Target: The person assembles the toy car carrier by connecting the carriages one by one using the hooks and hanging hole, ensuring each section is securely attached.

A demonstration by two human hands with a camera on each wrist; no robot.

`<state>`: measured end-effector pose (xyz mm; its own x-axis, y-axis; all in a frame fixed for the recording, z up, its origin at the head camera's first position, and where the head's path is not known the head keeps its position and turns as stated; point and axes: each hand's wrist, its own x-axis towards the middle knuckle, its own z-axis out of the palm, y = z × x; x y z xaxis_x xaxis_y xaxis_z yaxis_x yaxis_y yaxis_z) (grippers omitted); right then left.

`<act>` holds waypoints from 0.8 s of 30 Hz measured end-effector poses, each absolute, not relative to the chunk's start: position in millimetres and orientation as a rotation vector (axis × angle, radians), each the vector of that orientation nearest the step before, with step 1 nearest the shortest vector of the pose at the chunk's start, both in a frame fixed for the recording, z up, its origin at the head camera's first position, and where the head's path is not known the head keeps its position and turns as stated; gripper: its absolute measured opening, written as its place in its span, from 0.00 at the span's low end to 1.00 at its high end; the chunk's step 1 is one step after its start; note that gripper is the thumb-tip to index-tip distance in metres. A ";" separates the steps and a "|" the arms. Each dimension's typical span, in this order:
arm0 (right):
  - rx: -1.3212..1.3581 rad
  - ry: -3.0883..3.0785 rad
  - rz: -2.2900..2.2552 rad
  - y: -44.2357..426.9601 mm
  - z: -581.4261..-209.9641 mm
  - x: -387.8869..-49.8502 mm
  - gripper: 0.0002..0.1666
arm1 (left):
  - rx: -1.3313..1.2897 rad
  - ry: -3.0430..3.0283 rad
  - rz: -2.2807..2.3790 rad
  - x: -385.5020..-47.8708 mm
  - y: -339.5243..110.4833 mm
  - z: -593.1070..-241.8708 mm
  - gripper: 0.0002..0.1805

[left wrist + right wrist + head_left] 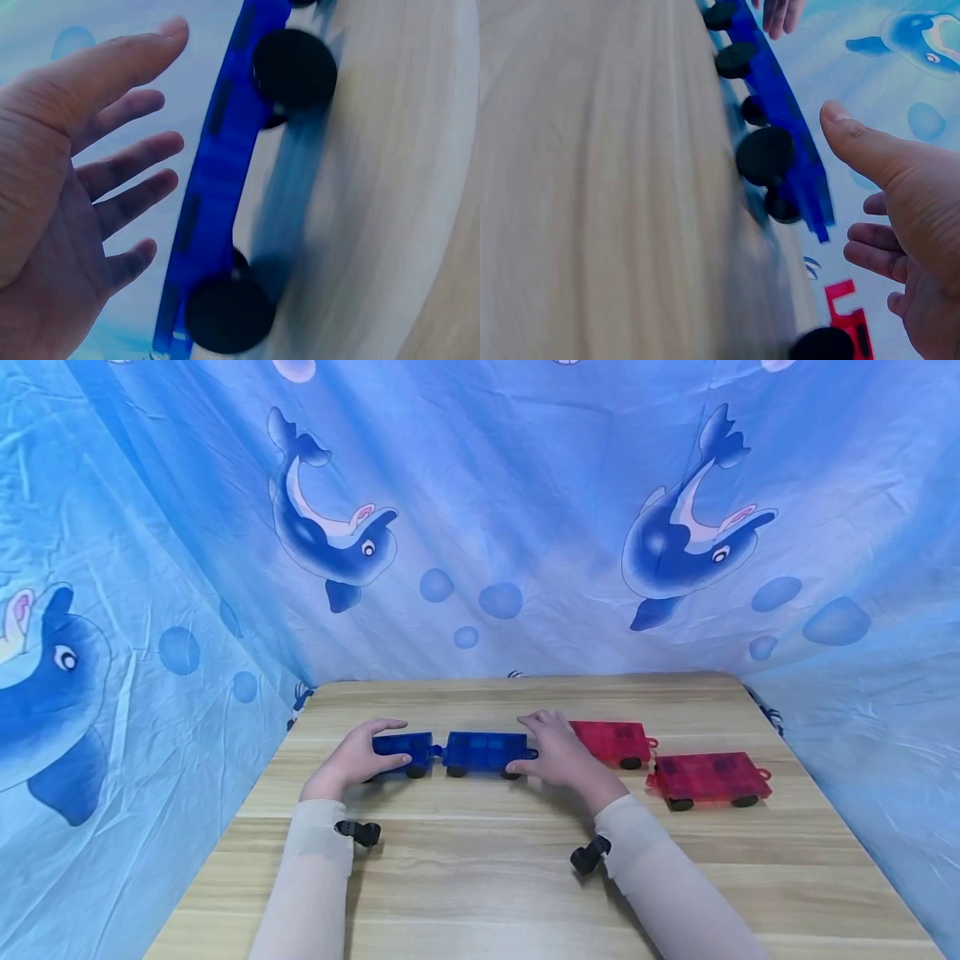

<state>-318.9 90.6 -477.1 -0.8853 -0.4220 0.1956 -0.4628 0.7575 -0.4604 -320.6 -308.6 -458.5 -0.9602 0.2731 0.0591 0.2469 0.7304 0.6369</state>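
Observation:
Two translucent blue toy train cars with black wheels stand end to end near the middle of the table in the head view. Their ends meet at a small blue coupling [437, 750]. My left hand [354, 758] is over the outer end of the left blue car [420, 745], which partly hides behind it; the left wrist view shows its fingers spread above the car without gripping. At the outer end of the right blue car [486, 750] is my right hand [558, 756]. Its fingers look extended in the right wrist view, with a gap between thumb and car.
Two translucent red toy train cars stand right of my right hand. The farther red car [613, 742] is partly hidden by that hand; the nearer red car [712, 777] sits to its right. A dolphin-print cloth [480, 510] hangs behind and beside the wooden table [480, 877].

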 end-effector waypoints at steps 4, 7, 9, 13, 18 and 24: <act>0.707 -2.874 0.800 104.3 -470.8 -317.7 0.59 | 0.497 2.904 1.056 -319.4 -295.0 -453.4 0.39; 0.686 -2.883 0.808 114.8 -468.3 -316.6 0.60 | 0.535 2.908 1.040 -318.7 -282.5 -449.6 0.38; 0.674 -2.895 0.808 120.9 -467.8 -316.6 0.60 | 0.563 2.902 1.025 -318.5 -272.5 -446.5 0.37; 0.654 -2.916 0.801 131.2 -467.8 -317.3 0.61 | 0.620 2.884 0.989 -318.9 -248.5 -442.5 0.36; 0.617 -2.933 0.732 144.4 -467.6 -320.5 0.61 | 0.698 2.856 0.946 -321.2 -209.7 -445.2 0.37; 0.615 -2.958 0.676 156.8 -467.8 -323.5 0.59 | 0.798 2.881 0.820 -323.3 -170.1 -457.1 0.42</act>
